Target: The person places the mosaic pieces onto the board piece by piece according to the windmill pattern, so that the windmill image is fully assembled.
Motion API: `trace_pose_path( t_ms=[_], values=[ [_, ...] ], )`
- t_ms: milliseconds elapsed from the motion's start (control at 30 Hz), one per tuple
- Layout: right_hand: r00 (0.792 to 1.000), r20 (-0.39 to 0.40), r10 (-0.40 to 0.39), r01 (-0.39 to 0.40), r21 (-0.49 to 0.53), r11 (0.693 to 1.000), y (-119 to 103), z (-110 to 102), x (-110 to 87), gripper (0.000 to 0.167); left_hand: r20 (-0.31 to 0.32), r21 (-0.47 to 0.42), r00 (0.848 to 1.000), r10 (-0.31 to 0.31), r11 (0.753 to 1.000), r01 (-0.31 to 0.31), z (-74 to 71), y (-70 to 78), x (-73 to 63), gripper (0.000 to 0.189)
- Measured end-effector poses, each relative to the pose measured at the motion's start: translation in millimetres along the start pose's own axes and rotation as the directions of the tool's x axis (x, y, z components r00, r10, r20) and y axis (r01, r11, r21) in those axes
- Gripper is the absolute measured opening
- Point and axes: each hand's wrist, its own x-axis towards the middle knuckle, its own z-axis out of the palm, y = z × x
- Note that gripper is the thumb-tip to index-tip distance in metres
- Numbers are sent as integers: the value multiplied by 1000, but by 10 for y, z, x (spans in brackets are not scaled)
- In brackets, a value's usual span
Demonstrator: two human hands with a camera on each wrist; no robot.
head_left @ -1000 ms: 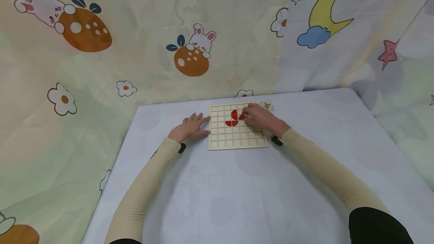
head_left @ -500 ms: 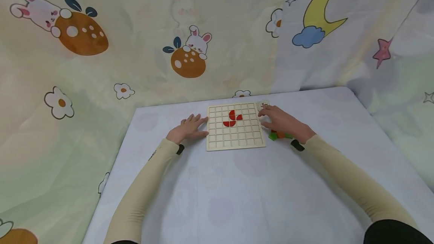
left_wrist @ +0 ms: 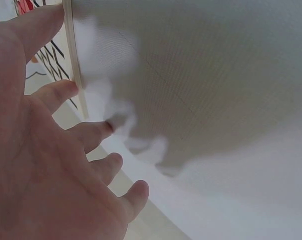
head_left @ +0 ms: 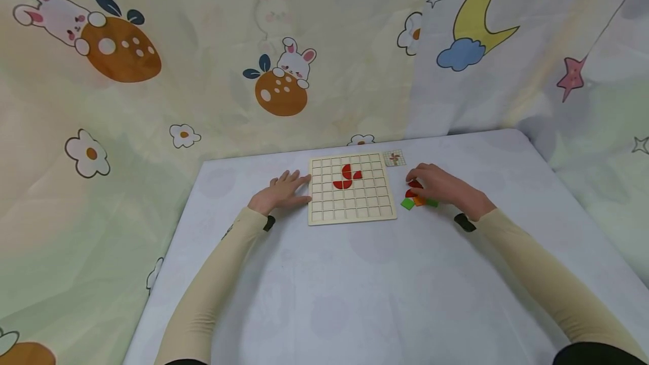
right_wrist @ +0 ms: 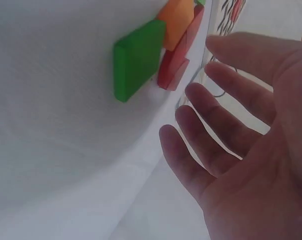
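Note:
A pale wooden grid board (head_left: 324, 207) lies on the table with several red quarter-round pieces (head_left: 343, 185) set in its middle squares. My left hand (head_left: 279, 196) is spread beside it; thumb and forefinger touch the board's left edge. Right of the board, my right hand (head_left: 443, 186) hovers over a small group of loose pieces and holds nothing. In the right wrist view its fingers are gently bent, apart from a green square block (right_wrist: 136, 60), an orange block (right_wrist: 176, 22) and red pieces (right_wrist: 173, 62). The hand partly hides this group in the head view.
A small pattern card (head_left: 394, 157) lies at the board's upper right corner. The white-covered table (head_left: 334, 286) runs back to a printed cloth backdrop (head_left: 213, 72) just behind the board.
My right hand has moved right, off the board and past the card to the loose pieces, leaving a red piece on the grid. The left hand has stayed at the board's edge.

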Motion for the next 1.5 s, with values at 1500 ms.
trace_pose_path(
  t_ms=[1500],
  values=[
    [998,-54,-43,39,-73,997,76,123,1,22,3,-20,1000,-3,1000,3,14,-10,17,77]
  ],
)
